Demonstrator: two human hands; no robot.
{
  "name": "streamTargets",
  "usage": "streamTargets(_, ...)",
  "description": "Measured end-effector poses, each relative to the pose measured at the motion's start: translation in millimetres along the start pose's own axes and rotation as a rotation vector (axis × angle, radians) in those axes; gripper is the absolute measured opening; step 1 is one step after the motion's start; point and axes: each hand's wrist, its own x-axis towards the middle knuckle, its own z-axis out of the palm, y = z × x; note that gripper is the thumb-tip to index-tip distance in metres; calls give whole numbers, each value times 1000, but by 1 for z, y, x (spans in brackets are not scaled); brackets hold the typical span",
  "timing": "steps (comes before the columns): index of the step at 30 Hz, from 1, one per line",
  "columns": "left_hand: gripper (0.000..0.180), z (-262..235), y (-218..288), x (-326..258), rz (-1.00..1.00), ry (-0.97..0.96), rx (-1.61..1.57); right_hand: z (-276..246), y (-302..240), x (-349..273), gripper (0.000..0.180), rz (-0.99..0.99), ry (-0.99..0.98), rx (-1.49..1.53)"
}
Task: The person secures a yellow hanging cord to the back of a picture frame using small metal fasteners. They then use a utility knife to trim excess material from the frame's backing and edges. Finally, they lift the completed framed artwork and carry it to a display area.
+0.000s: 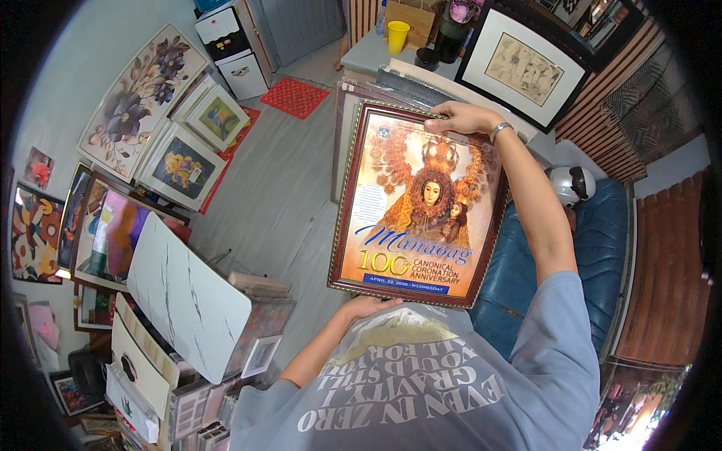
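Observation:
A framed poster (412,214) is held up in front of my chest, tilted a little. Its dark brown frame has a beaded gold trim, and the print shows a crowned figure with a child in orange and gold. My right hand (460,119) grips the top edge, thumb on the front face and fingers over the back, with a metal watch or bracelet (499,131) on that wrist. At the bottom edge my left hand (370,307) supports the frame from beneath, its fingers partly hidden by it.
A blue leather couch (538,263) with a white helmet (570,185) stands to the right. Framed pictures (179,167) lean along the left wall, near a white marble-patterned tabletop (192,301). Behind the poster is a table (368,54) bearing a yellow cup (398,36). A red mat (295,98) lies on the floor.

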Motion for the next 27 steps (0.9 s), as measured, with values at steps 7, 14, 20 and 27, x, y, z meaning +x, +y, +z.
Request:
streamTargets(7, 70, -4, 5, -6, -50, 13, 0, 2, 3, -2, 63, -18, 15, 38)
streamTargets(14, 70, -6, -2, -6, -4, 26, 13, 10, 17, 1, 62, -6, 31, 115)
streamTargets(20, 69, -7, 14, -16, -20, 33, 72, 33, 30, 11, 73, 89, 161, -22)
streamTargets(27, 70, -5, 20, -21, 48, 35, 98, 34, 20, 17, 84, 157, 168, -91)
